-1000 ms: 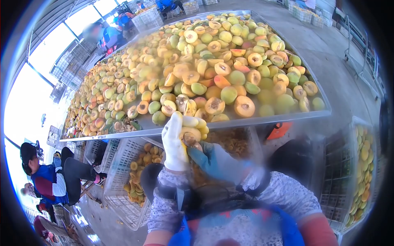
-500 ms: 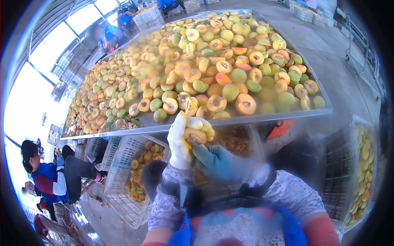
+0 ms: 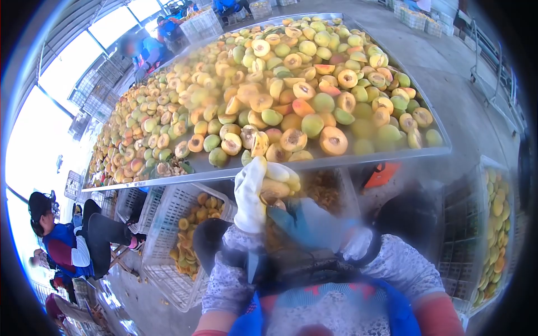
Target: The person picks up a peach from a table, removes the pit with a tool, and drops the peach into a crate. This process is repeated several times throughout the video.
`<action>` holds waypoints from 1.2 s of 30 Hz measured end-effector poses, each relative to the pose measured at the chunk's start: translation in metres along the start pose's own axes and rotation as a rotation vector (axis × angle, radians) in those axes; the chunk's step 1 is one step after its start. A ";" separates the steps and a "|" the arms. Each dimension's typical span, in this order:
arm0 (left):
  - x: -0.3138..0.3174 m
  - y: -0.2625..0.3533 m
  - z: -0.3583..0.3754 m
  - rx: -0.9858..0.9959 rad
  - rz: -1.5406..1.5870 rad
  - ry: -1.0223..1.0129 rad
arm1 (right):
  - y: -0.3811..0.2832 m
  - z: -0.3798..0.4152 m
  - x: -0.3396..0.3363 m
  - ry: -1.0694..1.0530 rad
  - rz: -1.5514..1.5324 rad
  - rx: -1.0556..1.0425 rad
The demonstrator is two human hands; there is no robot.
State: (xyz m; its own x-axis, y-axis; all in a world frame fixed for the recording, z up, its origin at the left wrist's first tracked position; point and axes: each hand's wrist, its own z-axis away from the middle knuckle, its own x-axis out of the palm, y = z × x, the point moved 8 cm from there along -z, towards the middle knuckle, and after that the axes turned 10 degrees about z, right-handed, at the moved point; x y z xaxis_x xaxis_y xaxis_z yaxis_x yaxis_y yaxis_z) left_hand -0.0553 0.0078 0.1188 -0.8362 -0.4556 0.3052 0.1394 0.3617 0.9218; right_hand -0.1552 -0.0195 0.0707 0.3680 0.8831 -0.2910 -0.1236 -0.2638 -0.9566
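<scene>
My left hand [image 3: 251,193], in a white glove with yellowed fingertips, is closed around a halved peach [image 3: 274,189], cut side facing up, just below the near edge of the metal table [image 3: 314,163]. My right hand [image 3: 308,221], in a blue-green glove, is closed at the lower side of that fruit. A small pale tip shows between the glove and the peach; what the right hand grips is too blurred to name. Many whole and halved peaches [image 3: 333,140] lie heaped on the table beyond both hands.
Below the table at left stands a white crate [image 3: 162,246] of peach pieces; another crate [image 3: 476,224] of fruit stands at right. An orange object [image 3: 382,174] is under the table edge. A seated co-worker [image 3: 64,241] is at far left, others behind the table.
The right hand has moved slightly down and to the right, and the peach in my left hand is tilted differently. The view has shifted a little.
</scene>
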 end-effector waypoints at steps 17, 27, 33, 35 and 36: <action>-0.021 -0.026 0.000 0.113 0.114 0.077 | -0.008 0.004 0.000 -0.207 0.111 0.111; -0.007 -0.018 -0.007 -0.003 0.394 0.039 | 0.008 0.006 0.024 -0.243 -0.410 0.101; -0.085 0.031 0.006 0.082 0.441 0.499 | 0.032 0.005 -0.025 0.044 0.681 -0.026; -0.132 0.073 0.030 0.160 0.083 0.609 | 0.040 0.003 -0.036 0.102 0.729 0.038; -0.162 0.093 0.039 0.212 -0.177 0.603 | 0.042 0.001 -0.043 0.167 0.749 0.055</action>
State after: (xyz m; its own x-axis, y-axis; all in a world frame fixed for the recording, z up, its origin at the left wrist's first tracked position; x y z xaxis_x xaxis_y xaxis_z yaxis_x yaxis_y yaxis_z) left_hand 0.0722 0.1468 0.1462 -0.3853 -0.8759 0.2906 -0.1313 0.3637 0.9222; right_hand -0.1768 -0.0680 0.0433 0.3013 0.4050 -0.8633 -0.4387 -0.7450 -0.5026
